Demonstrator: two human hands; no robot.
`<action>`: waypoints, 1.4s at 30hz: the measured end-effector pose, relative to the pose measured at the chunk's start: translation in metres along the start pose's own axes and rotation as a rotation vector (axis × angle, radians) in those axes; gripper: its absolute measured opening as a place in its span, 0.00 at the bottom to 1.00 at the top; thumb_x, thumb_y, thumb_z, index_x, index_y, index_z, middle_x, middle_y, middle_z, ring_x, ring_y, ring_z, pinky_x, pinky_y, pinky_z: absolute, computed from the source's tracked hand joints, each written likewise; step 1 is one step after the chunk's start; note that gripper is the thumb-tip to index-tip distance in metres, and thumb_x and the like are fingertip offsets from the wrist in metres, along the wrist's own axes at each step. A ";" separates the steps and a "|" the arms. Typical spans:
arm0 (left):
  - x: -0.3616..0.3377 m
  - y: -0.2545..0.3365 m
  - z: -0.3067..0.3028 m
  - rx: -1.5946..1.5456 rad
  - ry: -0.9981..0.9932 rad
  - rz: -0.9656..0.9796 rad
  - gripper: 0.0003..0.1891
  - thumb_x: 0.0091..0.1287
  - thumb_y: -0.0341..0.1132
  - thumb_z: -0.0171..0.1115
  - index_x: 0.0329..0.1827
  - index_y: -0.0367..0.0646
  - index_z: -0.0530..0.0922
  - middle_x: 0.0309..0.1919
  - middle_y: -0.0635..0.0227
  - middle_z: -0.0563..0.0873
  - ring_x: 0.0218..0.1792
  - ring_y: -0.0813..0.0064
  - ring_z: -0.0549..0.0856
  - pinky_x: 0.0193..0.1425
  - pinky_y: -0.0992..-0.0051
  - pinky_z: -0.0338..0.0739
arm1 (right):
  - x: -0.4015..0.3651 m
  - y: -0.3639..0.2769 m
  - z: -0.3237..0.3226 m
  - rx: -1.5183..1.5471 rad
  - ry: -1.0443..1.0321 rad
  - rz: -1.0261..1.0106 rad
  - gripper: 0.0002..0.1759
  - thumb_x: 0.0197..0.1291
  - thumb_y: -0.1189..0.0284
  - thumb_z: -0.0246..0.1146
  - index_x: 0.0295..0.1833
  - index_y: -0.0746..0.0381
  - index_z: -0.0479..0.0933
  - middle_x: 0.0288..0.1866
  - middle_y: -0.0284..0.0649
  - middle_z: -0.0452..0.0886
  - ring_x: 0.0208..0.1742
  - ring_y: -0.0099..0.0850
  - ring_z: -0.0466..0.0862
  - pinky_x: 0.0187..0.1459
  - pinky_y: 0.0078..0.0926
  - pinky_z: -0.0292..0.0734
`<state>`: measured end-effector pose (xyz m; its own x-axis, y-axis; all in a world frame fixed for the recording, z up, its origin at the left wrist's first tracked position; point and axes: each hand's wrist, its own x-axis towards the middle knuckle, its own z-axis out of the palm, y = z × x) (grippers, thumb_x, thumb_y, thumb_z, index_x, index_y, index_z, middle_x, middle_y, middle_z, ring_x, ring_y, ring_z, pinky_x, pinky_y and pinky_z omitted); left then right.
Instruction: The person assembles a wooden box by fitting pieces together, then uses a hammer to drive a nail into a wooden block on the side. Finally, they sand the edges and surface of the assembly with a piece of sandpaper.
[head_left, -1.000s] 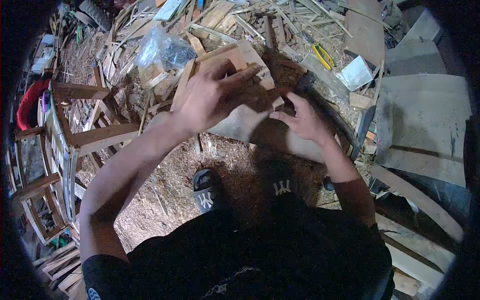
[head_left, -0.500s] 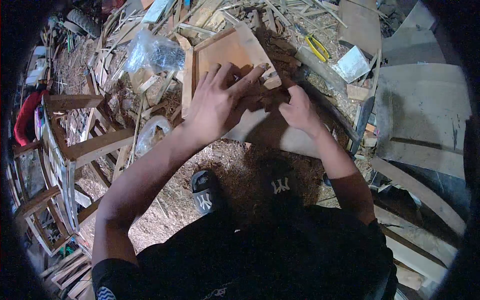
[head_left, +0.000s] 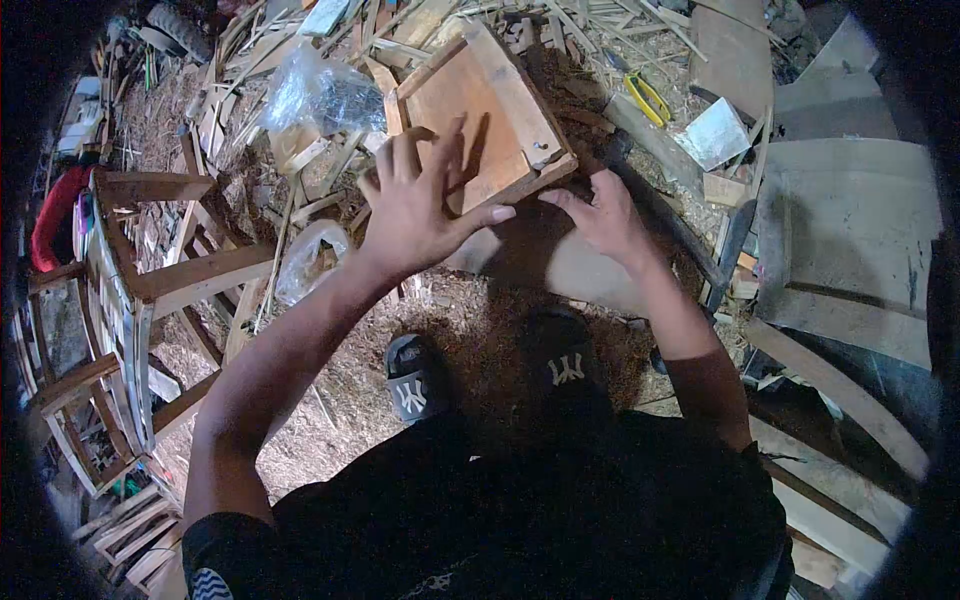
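Note:
In the head view a shallow wooden frame with an orange-brown panel (head_left: 485, 110) lies tilted in front of me. A small shiny spot shows on its right near corner. My left hand (head_left: 410, 205) is spread open over the frame's near left side, thumb stretched right along the near edge and fingers raised over the panel. My right hand (head_left: 610, 222) is just below the right near corner, its thumb pointing left, apart from the bent forefinger; its other fingers are largely hidden. Under the frame, a flat board (head_left: 590, 275) shows between my hands.
Yellow-handled pliers (head_left: 648, 98) lie at the upper right beside a whitish block (head_left: 713, 135). Clear plastic wrap (head_left: 315, 95) is at the upper left. Slatted wooden frames (head_left: 205, 275) stand left; large curved panels (head_left: 850, 220) lie right. Sawdust and offcuts cover the floor.
My left hand has drawn back left from the frame's right near corner and spread its fingers, baring the corner. The right thumb now stretches left. The frame appears slightly shifted in view.

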<state>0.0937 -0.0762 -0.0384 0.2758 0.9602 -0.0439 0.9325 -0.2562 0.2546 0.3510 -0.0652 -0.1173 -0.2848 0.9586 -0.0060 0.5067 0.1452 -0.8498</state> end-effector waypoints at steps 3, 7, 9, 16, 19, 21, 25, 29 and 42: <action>-0.008 -0.015 0.021 -0.197 0.096 -0.048 0.57 0.54 0.70 0.70 0.83 0.57 0.52 0.69 0.47 0.61 0.70 0.41 0.62 0.69 0.34 0.59 | -0.001 0.000 0.003 0.027 0.031 -0.048 0.32 0.62 0.49 0.69 0.61 0.62 0.77 0.52 0.53 0.85 0.56 0.52 0.83 0.57 0.45 0.77; -0.006 -0.026 0.048 -0.582 0.191 -0.240 0.47 0.64 0.54 0.71 0.81 0.51 0.56 0.69 0.41 0.63 0.71 0.41 0.60 0.73 0.45 0.61 | -0.001 -0.012 -0.003 -0.020 0.033 -0.025 0.33 0.61 0.49 0.70 0.61 0.63 0.77 0.52 0.52 0.85 0.55 0.52 0.83 0.57 0.45 0.77; -0.004 -0.029 0.051 -0.801 0.115 -0.456 0.43 0.65 0.51 0.71 0.78 0.46 0.58 0.66 0.43 0.69 0.63 0.49 0.68 0.66 0.53 0.67 | 0.000 0.001 -0.001 -0.119 -0.020 0.034 0.32 0.61 0.50 0.70 0.61 0.62 0.77 0.53 0.52 0.85 0.56 0.52 0.83 0.57 0.45 0.77; 0.003 -0.037 0.030 -1.762 -0.275 -0.937 0.27 0.73 0.46 0.64 0.64 0.33 0.72 0.46 0.57 0.87 0.40 0.66 0.90 0.43 0.65 0.87 | -0.003 -0.020 0.001 0.089 0.060 -0.146 0.28 0.60 0.51 0.72 0.55 0.62 0.80 0.46 0.52 0.85 0.48 0.51 0.84 0.50 0.46 0.78; 0.004 -0.049 0.032 -1.712 -0.296 -0.906 0.27 0.72 0.45 0.64 0.62 0.30 0.73 0.46 0.57 0.87 0.40 0.67 0.90 0.43 0.66 0.87 | -0.005 0.006 0.010 0.146 0.001 0.017 0.27 0.60 0.51 0.72 0.52 0.63 0.81 0.44 0.53 0.84 0.46 0.51 0.84 0.48 0.47 0.77; 0.005 -0.054 0.034 -1.697 -0.236 -0.897 0.28 0.71 0.45 0.65 0.62 0.29 0.73 0.45 0.57 0.87 0.39 0.67 0.90 0.42 0.67 0.87 | -0.002 0.009 0.008 0.085 -0.009 0.016 0.27 0.60 0.52 0.72 0.52 0.62 0.81 0.44 0.53 0.84 0.45 0.51 0.84 0.48 0.47 0.77; 0.005 -0.052 -0.004 -1.338 -0.030 -0.731 0.28 0.68 0.44 0.68 0.59 0.26 0.75 0.42 0.55 0.87 0.35 0.68 0.89 0.37 0.70 0.85 | 0.000 -0.018 0.007 0.068 0.047 -0.145 0.27 0.59 0.52 0.73 0.52 0.64 0.80 0.42 0.54 0.84 0.44 0.51 0.84 0.47 0.46 0.77; 0.017 -0.053 -0.033 -1.089 -0.039 -0.846 0.25 0.70 0.43 0.65 0.60 0.30 0.77 0.45 0.57 0.87 0.39 0.68 0.89 0.42 0.70 0.84 | 0.002 -0.042 -0.001 -0.249 -0.197 0.205 0.28 0.60 0.54 0.73 0.54 0.66 0.80 0.43 0.53 0.85 0.46 0.52 0.84 0.50 0.45 0.78; 0.013 -0.082 -0.017 -1.182 -0.028 -0.735 0.28 0.67 0.43 0.69 0.60 0.27 0.76 0.45 0.55 0.87 0.38 0.68 0.89 0.41 0.70 0.85 | 0.002 -0.016 0.012 0.092 -0.017 -0.145 0.29 0.59 0.63 0.74 0.63 0.63 0.76 0.55 0.48 0.85 0.57 0.40 0.85 0.60 0.37 0.77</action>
<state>0.0170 -0.0413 -0.0429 -0.1685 0.8262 -0.5376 0.1201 0.5585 0.8207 0.3329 -0.0689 -0.1103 -0.3635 0.9249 0.1115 0.3829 0.2574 -0.8872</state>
